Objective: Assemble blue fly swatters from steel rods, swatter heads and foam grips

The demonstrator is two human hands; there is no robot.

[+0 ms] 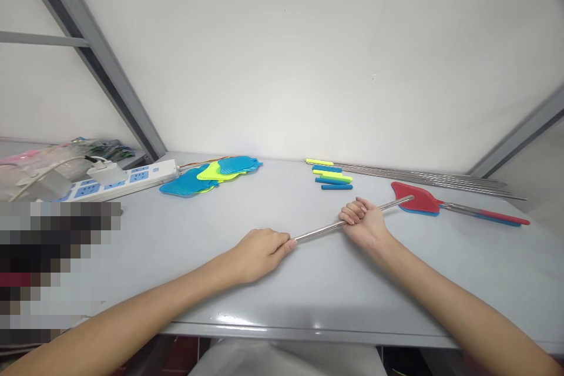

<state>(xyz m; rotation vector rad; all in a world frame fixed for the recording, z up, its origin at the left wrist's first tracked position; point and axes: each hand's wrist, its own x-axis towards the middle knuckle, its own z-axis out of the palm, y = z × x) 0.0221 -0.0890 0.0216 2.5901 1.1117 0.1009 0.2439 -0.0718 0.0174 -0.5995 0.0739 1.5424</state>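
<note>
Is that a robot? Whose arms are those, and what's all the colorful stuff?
No robot here! These are a person's own two bare hands. There is just one picture, from a camera worn on the person's head, looking forward and down.

The left hand and right hand both hold one thin metal rod. The left hand hides one end of it.

On the gray table, toward the left, are a white power strip and flat blue and yellow paddles. Toward the right are short colored tubes, more metal rods, and a red swatter lying over a blue swatter.
</note>
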